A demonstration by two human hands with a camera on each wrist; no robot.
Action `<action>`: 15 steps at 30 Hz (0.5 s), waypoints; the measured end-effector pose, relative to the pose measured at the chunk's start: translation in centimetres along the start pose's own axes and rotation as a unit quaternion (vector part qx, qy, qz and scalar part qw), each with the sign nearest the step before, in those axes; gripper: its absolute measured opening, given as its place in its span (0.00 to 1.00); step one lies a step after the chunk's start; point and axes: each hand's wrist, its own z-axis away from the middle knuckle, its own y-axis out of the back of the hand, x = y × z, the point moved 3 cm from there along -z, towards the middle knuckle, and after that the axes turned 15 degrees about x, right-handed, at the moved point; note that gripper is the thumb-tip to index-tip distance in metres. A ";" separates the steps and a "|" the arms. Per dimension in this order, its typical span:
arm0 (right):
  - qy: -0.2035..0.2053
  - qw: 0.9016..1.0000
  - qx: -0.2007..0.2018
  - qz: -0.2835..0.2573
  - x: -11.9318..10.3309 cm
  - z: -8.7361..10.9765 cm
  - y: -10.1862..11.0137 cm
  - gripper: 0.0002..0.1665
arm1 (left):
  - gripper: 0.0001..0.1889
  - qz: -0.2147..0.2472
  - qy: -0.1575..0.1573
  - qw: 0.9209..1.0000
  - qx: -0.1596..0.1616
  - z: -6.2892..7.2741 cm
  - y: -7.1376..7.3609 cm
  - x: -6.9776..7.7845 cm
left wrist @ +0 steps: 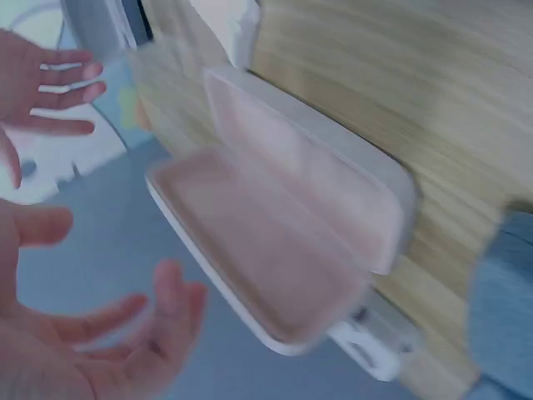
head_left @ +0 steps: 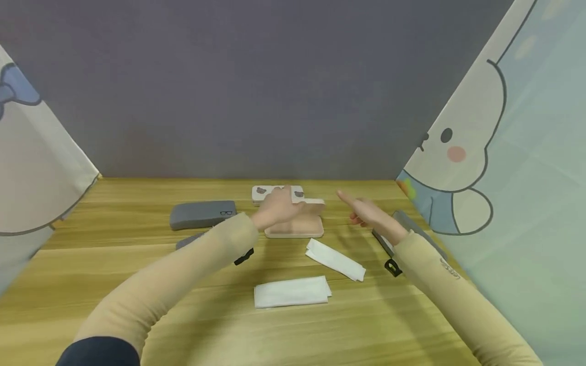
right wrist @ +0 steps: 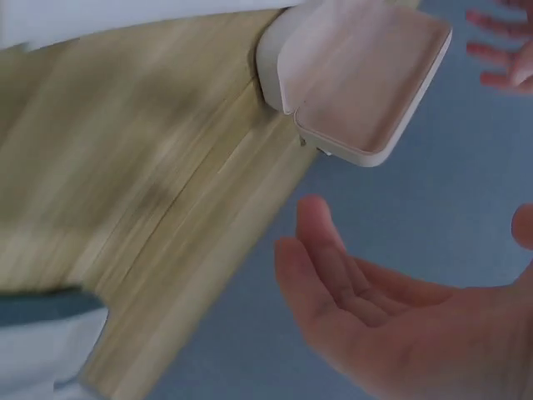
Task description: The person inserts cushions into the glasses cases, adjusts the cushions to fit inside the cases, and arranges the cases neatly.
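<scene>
A glasses case [head_left: 295, 227] with a pink lining and pale shell stands open near the back of the table. My left hand [head_left: 276, 207] is over its left side in the head view. In the left wrist view, the curved fingers [left wrist: 171, 312] of that hand are apart from the case's rim, holding nothing. My right hand [head_left: 368, 213] hovers to the right of the case, its index finger extended. Seen from the right wrist, loosely bent fingers [right wrist: 312, 258] hold nothing, and a gap separates them from the pink-lined case [right wrist: 366, 83].
Behind stands a white case [head_left: 259, 192] with bear prints. A grey glasses case [head_left: 197, 216] lies left, with another grey item [head_left: 185, 241] partly under my left sleeve. Two folded white cloths [head_left: 293, 292] lie in front. At right, a grey case [head_left: 423, 234] is partly behind my right arm.
</scene>
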 end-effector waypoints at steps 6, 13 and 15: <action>0.051 0.996 0.039 0.054 1.3 3.6 0.3 0.52 | 0.20 -0.012 -0.188 0.982 -0.025 1.1 -1.8 2.0; 0.077 0.990 0.100 0.067 4.3 6.6 -0.7 0.47 | 0.15 -0.121 -0.364 0.922 -0.058 1.5 -5.9 1.1; 0.084 0.986 0.122 0.073 5.3 7.2 -1.3 0.45 | 0.15 -0.204 -0.411 0.888 -0.042 1.9 -6.6 0.8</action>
